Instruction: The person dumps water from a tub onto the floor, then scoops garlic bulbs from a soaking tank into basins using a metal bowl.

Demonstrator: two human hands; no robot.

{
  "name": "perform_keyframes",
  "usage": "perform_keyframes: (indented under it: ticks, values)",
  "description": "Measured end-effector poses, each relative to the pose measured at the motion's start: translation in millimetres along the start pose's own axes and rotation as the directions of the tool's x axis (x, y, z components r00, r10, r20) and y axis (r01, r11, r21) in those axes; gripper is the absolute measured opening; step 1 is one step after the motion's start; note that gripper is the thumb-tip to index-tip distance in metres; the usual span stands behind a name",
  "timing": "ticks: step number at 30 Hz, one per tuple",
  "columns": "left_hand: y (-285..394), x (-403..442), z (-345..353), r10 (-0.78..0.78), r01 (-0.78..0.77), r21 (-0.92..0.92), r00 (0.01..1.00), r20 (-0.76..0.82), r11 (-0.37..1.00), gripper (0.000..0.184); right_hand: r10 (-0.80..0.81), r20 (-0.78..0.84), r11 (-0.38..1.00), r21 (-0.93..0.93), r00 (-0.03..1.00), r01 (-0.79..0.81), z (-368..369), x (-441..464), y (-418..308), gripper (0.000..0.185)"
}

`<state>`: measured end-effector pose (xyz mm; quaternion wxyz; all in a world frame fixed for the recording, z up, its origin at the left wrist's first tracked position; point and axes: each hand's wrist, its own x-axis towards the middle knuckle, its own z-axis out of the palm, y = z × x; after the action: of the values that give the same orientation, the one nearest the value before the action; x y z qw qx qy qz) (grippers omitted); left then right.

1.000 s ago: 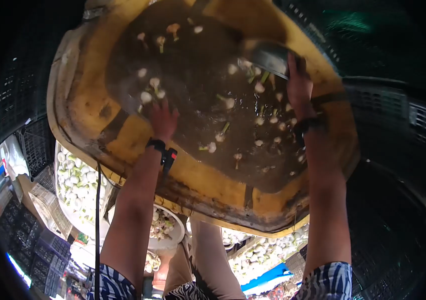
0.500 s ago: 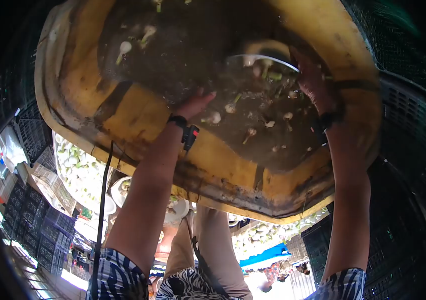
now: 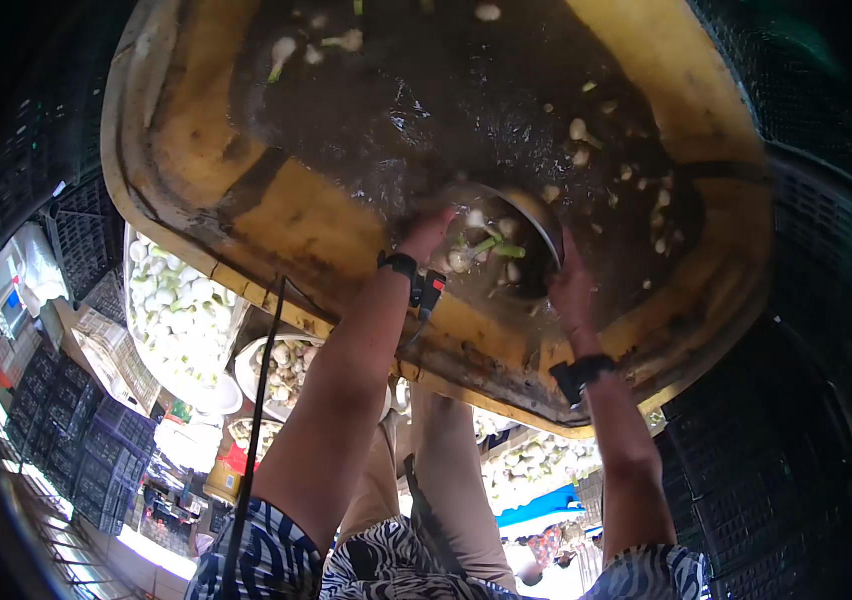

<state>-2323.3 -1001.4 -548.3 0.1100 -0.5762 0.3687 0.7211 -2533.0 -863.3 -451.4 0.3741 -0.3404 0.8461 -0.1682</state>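
Note:
My right hand (image 3: pixel 573 290) is closed on the right rim of a round bowl (image 3: pixel 536 208) dipped in murky brown water. Inside the bowl lie several pale bulbs with green stems (image 3: pixel 481 248), which look like onions or garlic. At the bowl's left side is my left hand (image 3: pixel 428 236), its fingers blurred; whether they grip the rim I cannot tell. The water fills a big yellow tub (image 3: pixel 306 205) with a dirt-stained rim. More bulbs float in it, such as one bulb (image 3: pixel 283 50) at the far left and another bulb (image 3: pixel 579 130) beyond the bowl.
Below the tub's left edge stands a large container heaped with white bulbs (image 3: pixel 171 310), beside a smaller basin of bulbs (image 3: pixel 291 365). Dark plastic crates (image 3: pixel 56 410) are stacked at the left, with more dark crates (image 3: pixel 836 230) at the right. A black cord (image 3: pixel 264 390) hangs near my left arm.
My right hand has drawn the bowl left and toward me through the water, bringing it beside my left hand. The view has shifted slightly, and the floating bulbs have drifted.

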Motion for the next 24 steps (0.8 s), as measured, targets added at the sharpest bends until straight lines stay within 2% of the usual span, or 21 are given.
perform_keyframes:
  ticks: [1, 2, 3, 4, 5, 6, 7, 8, 9, 10, 12, 13, 14, 16, 17, 18, 20, 22, 24]
  values:
    - [-1.5, -8.3, 5.3, 0.041, -0.044, -0.044, 0.997, -0.065, 0.998, 0.046, -0.007, -0.006, 1.000, 0.002, 1.000, 0.007, 7.0, -12.5, 1.8, 0.073]
    - [-7.6, -20.7, 10.0, 0.047, -0.050, -0.043, 0.996, -0.070, 0.998, 0.046, 0.004, -0.088, 1.000, -0.012, 0.996, -0.005, 13.7, -25.3, 0.3, 0.072]
    - [-13.7, -33.9, 15.8, 0.110, -0.124, -0.123, 0.987, -0.114, 0.985, 0.044, 0.012, -0.171, 1.000, -0.026, 0.985, -0.017, 17.9, -37.1, -0.9, 0.072]
    - [-11.9, -40.1, 20.5, 0.172, -0.203, -0.199, 0.972, -0.162, 0.959, 0.042, 0.004, -0.179, 1.000, -0.024, 0.984, -0.008, 18.9, -46.7, -7.1, 0.072]
    - [17.9, -51.8, 26.6, -0.280, 0.221, -0.343, 0.951, -0.134, 0.913, 0.040, 0.104, -0.169, 0.992, 0.088, 0.980, -0.090, 19.7, -56.1, -13.8, 0.069]
    - [-14.0, -26.7, 32.6, -0.227, 0.159, -0.428, 0.968, -0.112, 0.890, 0.039, 0.200, -0.146, 0.965, 0.199, 0.969, -0.169, 20.8, -64.2, -21.1, 0.066]
    - [-47.3, -0.8, 38.7, -0.172, 0.103, -0.513, 0.981, -0.089, 0.852, 0.038, 0.189, -0.152, 0.967, 0.202, 0.970, -0.157, 18.4, -72.5, -32.4, 0.066]
    - [-79.7, 23.9, 44.6, -0.118, 0.056, -0.595, 0.991, -0.066, 0.801, 0.037, 0.268, -0.170, 0.929, 0.308, 0.948, -0.207, 13.9, -80.4, -45.8, 0.067]
    - [-47.3, -1.5, 41.2, -0.145, 0.130, -0.687, 0.989, 0.037, 0.715, 0.036, 0.345, -0.179, 0.878, 0.407, 0.921, -0.250, 10.2, -88.3, -55.5, 0.068]
    - [-17.3, -29.6, 46.4, -0.127, 0.116, -0.695, 0.991, 0.036, 0.710, 0.036, 0.328, -0.189, 0.886, 0.401, 0.925, -0.233, 7.5, -95.9, -61.6, 0.068]
    - [25.9, -77.2, 61.1, -0.084, -0.177, -0.732, 0.948, -0.306, 0.658, 0.037, 0.113, -0.372, 0.971, 0.238, 0.921, -0.023, 1.6, -109.7, -73.5, 0.070]
    - [23.2, -73.1, 64.5, 0.014, -0.261, -0.723, 0.944, -0.329, 0.640, 0.045, 0.091, -0.380, 0.973, 0.229, 0.921, -0.002, -3.5, -115.4, -80.7, 0.070]
    - [26.9, -75.4, 65.6, 0.029, -0.281, -0.730, 0.941, -0.338, 0.624, 0.045, 0.044, -0.405, 0.985, 0.169, 0.913, 0.027, -9.8, -119.8, -90.5, 0.072]
    - [32.9, -87.6, 66.0, 0.184, -0.397, -0.486, 0.885, -0.428, 0.779, 0.053, -0.036, -0.422, 0.992, 0.093, 0.906, 0.083, -25.3, -136.9, -115.9, 0.073]
    - [42.3, -107.4, 62.7, 0.166, -0.339, -0.495, 0.918, -0.361, 0.800, 0.058, -0.022, -0.437, 0.989, 0.122, 0.899, 0.083, -32.7, -146.7, -134.9, 0.074]
    - [50.2, -128.9, 58.6, 0.181, -0.365, -0.503, 0.909, -0.376, 0.784, 0.058, -0.003, -0.450, 0.985, 0.153, 0.893, 0.081, -36.6, -159.6, -149.4, 0.075]
    - [54.5, -156.9, 52.7, 0.271, -0.511, -0.453, 0.826, -0.495, 0.730, 0.057, -0.067, -0.473, 0.986, 0.103, 0.878, 0.131, -41.5, -188.4, -176.0, 0.074]
    - [48.2, -205.3, 33.0, 0.255, -0.541, -0.519, 0.814, -0.522, 0.662, 0.053, -0.205, -0.493, 0.979, -0.091, 0.845, 0.184, -49.1, -230.8, -211.4, 0.070]
    - [24.4, -273.1, 2.1, 0.264, -0.484, -0.666, 0.873, -0.409, 0.568, 0.049, -0.255, -0.426, 0.966, -0.072, 0.868, 0.248, -42.0, -277.4, -230.2, 0.070]
